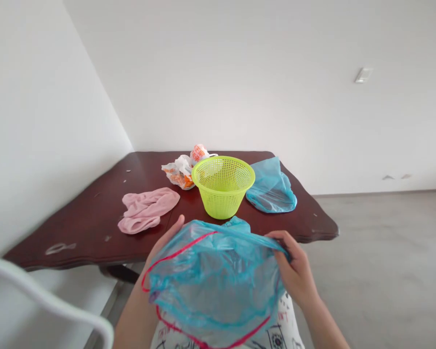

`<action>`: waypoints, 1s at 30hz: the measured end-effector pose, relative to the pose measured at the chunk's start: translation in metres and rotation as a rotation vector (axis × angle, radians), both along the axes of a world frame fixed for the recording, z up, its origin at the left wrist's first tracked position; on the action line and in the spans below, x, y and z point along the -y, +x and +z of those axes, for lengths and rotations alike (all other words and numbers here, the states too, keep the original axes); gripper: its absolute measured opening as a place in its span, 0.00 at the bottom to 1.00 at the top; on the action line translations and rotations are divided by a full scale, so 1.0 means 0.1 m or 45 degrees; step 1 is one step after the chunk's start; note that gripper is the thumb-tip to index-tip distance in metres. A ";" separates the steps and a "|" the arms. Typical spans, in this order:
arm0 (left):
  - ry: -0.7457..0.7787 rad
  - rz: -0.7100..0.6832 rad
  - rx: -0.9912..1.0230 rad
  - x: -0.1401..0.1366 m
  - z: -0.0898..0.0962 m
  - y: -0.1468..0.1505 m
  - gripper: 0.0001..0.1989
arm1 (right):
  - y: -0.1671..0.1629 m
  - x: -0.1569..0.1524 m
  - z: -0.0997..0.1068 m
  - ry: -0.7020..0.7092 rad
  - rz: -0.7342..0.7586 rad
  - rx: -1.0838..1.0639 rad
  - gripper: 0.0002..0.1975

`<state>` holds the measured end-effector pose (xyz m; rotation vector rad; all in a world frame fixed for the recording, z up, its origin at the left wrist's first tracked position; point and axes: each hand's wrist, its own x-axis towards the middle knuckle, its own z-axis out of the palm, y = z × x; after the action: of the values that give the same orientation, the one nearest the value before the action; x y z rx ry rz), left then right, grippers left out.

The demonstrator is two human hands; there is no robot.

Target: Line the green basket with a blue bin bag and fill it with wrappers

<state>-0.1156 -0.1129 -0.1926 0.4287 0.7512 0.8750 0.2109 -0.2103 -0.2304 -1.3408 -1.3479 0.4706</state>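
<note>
A translucent blue drawstring plastic bag with a red drawstring is spread wide in front of my lap, its mouth facing me. My right hand pinches the bag's upper right rim between thumb and fingers. At the bag's left side, my left hand holds it from behind; its fingertips show above the rim and the rest is partly covered by the film. Just beyond the bag, a yellow-green perforated plastic basket stands upright on the dark red wooden table.
A pink cloth lies crumpled at the left. Behind the basket are a crumpled white-and-orange plastic bag and a bundled one. Another blue plastic bag lies to the right. A white curved bar crosses the lower left.
</note>
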 end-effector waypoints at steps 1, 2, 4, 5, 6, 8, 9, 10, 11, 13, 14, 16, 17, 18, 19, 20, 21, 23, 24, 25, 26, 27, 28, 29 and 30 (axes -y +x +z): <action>0.065 -0.066 0.005 -0.01 -0.08 -0.09 0.23 | 0.13 0.04 0.04 0.037 -0.039 -0.004 0.10; 0.157 -0.148 0.012 -0.02 -0.18 -0.18 0.27 | 0.24 0.08 0.08 0.065 -0.061 -0.002 0.10; 0.386 -0.310 -0.051 -0.06 -0.40 -0.37 0.38 | 0.42 0.13 0.15 0.104 -0.052 0.030 0.09; 0.512 -0.378 -0.150 -0.08 -0.49 -0.46 0.43 | 0.49 0.14 0.18 0.118 -0.034 0.060 0.09; 0.647 -0.432 -0.297 -0.09 -0.58 -0.55 0.45 | 0.55 0.13 0.21 0.139 -0.016 0.101 0.10; 0.932 -0.501 -0.687 -0.10 -0.68 -0.71 0.48 | 0.62 0.09 0.26 0.198 -0.002 0.217 0.11; 1.059 -0.523 -0.890 -0.09 -0.69 -0.76 0.49 | 0.63 0.06 0.29 0.231 -0.010 0.284 0.11; 1.163 -0.544 -1.070 -0.05 -0.68 -0.78 0.51 | 0.62 0.02 0.32 0.263 -0.021 0.345 0.12; 1.241 -0.545 -1.220 -0.01 -0.64 -0.76 0.51 | 0.58 -0.01 0.35 0.291 -0.022 0.389 0.12; 1.369 -0.445 -1.436 0.12 -0.52 -0.63 0.52 | 0.45 -0.08 0.41 0.327 0.057 0.387 0.10; 1.451 -0.347 -1.503 0.18 -0.44 -0.50 0.52 | 0.35 -0.10 0.43 0.327 0.137 0.329 0.09; 1.654 -0.152 -1.574 0.30 -0.31 -0.20 0.53 | 0.12 -0.14 0.47 0.280 0.325 0.149 0.08; 1.736 -0.112 -1.584 0.35 -0.27 -0.05 0.50 | 0.01 -0.16 0.48 0.235 0.408 0.055 0.08; 1.797 -0.114 -1.577 0.38 -0.24 0.10 0.41 | -0.08 -0.19 0.48 0.179 0.472 -0.025 0.07; 1.827 -0.130 -1.559 0.39 -0.22 0.22 0.30 | -0.14 -0.21 0.48 0.125 0.512 -0.083 0.07; 1.825 -0.159 -1.531 0.39 -0.22 0.31 0.21 | -0.18 -0.24 0.48 0.082 0.530 -0.118 0.08; 1.790 -0.178 -1.507 0.37 -0.23 0.37 0.18 | -0.18 -0.26 0.46 0.051 0.526 -0.133 0.11; 1.656 -0.144 -1.472 0.29 -0.24 0.40 0.19 | -0.10 -0.30 0.39 0.052 0.412 -0.119 0.16; 1.580 -0.099 -1.455 0.24 -0.25 0.39 0.20 | -0.04 -0.30 0.32 0.090 0.303 -0.068 0.15; 1.510 -0.054 -1.435 0.18 -0.24 0.37 0.19 | 0.00 -0.29 0.24 0.155 0.167 0.017 0.12; 1.455 -0.015 -1.406 0.13 -0.24 0.36 0.18 | 0.02 -0.26 0.14 0.249 0.028 0.126 0.09; 1.414 0.004 -1.367 0.08 -0.23 0.36 0.17 | 0.01 -0.23 0.02 0.367 -0.062 0.239 0.11; 1.389 0.007 -1.325 0.05 -0.21 0.38 0.16 | -0.05 -0.19 -0.11 0.484 -0.077 0.338 0.17; 1.386 0.002 -1.285 0.04 -0.20 0.41 0.17 | -0.14 -0.15 -0.23 0.592 -0.012 0.399 0.19; 1.411 -0.002 -1.246 0.04 -0.18 0.46 0.17 | -0.27 -0.12 -0.34 0.657 0.195 0.403 0.15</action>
<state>-0.0698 -0.1165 -0.2110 1.9324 1.0830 1.0152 0.1843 -0.1986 -0.2648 -0.9086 -1.6985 -0.0041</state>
